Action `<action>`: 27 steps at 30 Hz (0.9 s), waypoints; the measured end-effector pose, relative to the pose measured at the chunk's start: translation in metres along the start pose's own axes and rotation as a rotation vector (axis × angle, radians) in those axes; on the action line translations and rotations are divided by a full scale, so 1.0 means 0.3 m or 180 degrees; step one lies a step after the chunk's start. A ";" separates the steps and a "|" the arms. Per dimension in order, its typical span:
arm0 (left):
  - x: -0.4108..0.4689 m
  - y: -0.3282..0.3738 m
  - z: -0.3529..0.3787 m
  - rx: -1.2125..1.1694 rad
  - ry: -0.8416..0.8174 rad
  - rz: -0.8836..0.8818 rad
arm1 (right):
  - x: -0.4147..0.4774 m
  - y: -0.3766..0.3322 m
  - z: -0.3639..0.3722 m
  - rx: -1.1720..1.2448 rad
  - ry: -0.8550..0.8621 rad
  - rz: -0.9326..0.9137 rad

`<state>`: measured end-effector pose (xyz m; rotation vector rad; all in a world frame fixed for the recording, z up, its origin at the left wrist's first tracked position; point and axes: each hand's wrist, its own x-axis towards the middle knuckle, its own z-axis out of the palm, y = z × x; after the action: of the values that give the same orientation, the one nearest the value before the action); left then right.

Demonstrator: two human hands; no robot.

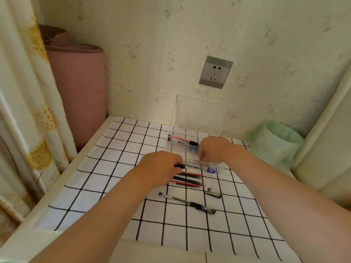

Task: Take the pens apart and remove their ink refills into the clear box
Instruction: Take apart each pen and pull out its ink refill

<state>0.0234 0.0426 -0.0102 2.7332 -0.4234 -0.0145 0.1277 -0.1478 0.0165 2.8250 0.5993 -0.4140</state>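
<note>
1. Left hand: fingers curled round the black grip of a pen.
2. Right hand: fingers curled, pinching a thin rod; its identity is unclear.
3. Clear box: open, beneath both hands, with whole pens at its far side.
4. Refills: red and black, just in front of the hands.
5. Checked cloth: another pen lies nearer.

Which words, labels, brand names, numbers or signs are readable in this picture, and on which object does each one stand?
Nothing here can be read.
The small blue label by the near right corner of the clear box: pale marks, too blurred to read.
The pen lying nearest on the table: any print is too small to read.
The wall socket: no text visible.
</note>
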 end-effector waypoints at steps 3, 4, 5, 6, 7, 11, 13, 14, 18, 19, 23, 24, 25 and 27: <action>-0.002 -0.005 0.003 0.0010 -0.0033 -0.0007 | -0.025 0.017 -0.021 0.0336 0.0167 -0.0032; -0.002 -0.010 0.005 0.0040 -0.0043 -0.0026 | -0.042 0.024 -0.032 0.0500 0.0294 -0.0029; -0.001 -0.016 0.007 0.0065 -0.0065 -0.0051 | -0.064 0.030 -0.041 0.0712 0.0436 -0.0026; 0.000 -0.022 0.009 0.0081 -0.0087 -0.0071 | -0.088 0.035 -0.045 0.0945 0.0561 -0.0034; 0.003 -0.028 0.009 0.0085 -0.0109 -0.0086 | -0.117 0.035 -0.046 0.1163 0.0653 -0.0053; 0.005 -0.037 0.005 -0.0044 -0.0175 -0.0100 | -0.226 0.018 0.009 0.1627 0.1004 -0.0011; 0.004 -0.033 0.005 -0.0134 -0.0177 -0.0107 | -0.271 0.009 0.052 0.1673 0.1166 0.0102; 0.003 -0.030 0.005 -0.0189 -0.0187 -0.0117 | -0.289 0.008 0.071 0.1678 0.1209 0.0155; -0.004 -0.023 0.000 -0.0417 -0.0240 -0.0102 | -0.328 0.020 0.111 0.1632 0.1218 0.0256; -0.006 -0.024 0.001 -0.0473 -0.0250 -0.0091 | -0.333 0.024 0.115 0.1614 0.1205 0.0239; -0.010 -0.027 0.004 -0.0632 -0.0282 -0.0087 | -0.339 0.032 0.121 0.1497 0.1119 0.0164; -0.009 -0.026 0.003 -0.0676 -0.0287 -0.0096 | -0.338 0.033 0.121 0.1461 0.1112 0.0149; -0.009 -0.025 0.001 -0.0715 -0.0291 -0.0108 | -0.338 0.034 0.119 0.1440 0.1112 0.0133; -0.009 -0.024 -0.002 -0.0778 -0.0308 -0.0123 | -0.339 0.035 0.115 0.1419 0.1115 0.0107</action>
<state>0.0230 0.0501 -0.0123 2.5060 -0.3689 -0.1963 0.0353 -0.2035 0.0181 3.3668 0.5804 -0.0416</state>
